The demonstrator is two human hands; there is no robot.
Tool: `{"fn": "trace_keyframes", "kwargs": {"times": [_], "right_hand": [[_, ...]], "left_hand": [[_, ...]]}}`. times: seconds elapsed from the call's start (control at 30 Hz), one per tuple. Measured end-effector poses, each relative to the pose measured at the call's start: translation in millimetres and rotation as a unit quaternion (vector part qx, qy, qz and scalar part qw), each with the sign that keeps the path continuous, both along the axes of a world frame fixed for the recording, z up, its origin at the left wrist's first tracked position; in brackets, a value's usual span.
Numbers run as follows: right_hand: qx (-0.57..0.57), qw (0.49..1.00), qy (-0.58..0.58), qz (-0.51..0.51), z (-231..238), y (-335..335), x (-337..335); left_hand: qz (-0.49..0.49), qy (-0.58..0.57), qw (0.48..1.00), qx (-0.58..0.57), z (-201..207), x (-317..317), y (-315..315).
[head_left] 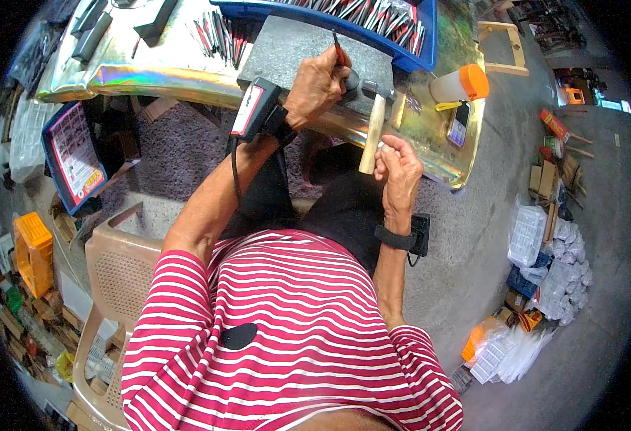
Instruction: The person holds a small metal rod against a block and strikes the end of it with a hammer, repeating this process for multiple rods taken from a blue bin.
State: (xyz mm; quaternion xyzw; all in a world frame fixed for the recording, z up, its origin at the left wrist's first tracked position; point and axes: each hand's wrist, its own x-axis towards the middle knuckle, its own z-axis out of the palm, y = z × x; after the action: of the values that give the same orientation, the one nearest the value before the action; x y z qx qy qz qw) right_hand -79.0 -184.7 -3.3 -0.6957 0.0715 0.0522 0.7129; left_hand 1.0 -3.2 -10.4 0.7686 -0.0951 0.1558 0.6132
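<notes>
My left hand point(319, 85) is closed round a slim red-and-black pen-like tool point(339, 49), held upright over a grey stone slab point(279, 47). A dark rounded object point(352, 79) shows beside its fingers; its kind is unclear. Right of it lies a hammer point(373, 133), its head on the slab's near edge and its wooden handle pointing toward me past the table edge. My right hand point(400, 169) is beside the handle's end, fingers curled in a pinch. A small whitish bit shows at the fingertips, too small to name.
A blue tray point(402, 57) full of similar slim pieces stands behind the slab, with a loose pile point(218, 39) to its left. An orange-lidded bottle point(453, 84) and a phone point(459, 123) are on the table's right. A beige plastic chair point(125, 266) stands at left.
</notes>
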Motion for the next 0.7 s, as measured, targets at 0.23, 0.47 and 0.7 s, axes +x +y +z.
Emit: {"fn": "trace_keyframes", "kwargs": {"times": [0.23,0.47,0.7], "right_hand": [[0.000,1.000,0.005,0.001,0.7,-0.1,0.0],[0.003,1.000,0.002,0.001,-0.2,-0.9,0.8],[-0.009,1.000,0.003,-0.004,-2.2,-2.0,2.5]], "left_hand": [[-0.003,0.023,0.999,-0.026,1.7,-0.6,-1.3],[0.001,0.046,0.998,-0.034,4.0,-1.8,-2.1],[0.005,-0.013,1.000,0.027,-0.6,1.7,-0.7]]}}
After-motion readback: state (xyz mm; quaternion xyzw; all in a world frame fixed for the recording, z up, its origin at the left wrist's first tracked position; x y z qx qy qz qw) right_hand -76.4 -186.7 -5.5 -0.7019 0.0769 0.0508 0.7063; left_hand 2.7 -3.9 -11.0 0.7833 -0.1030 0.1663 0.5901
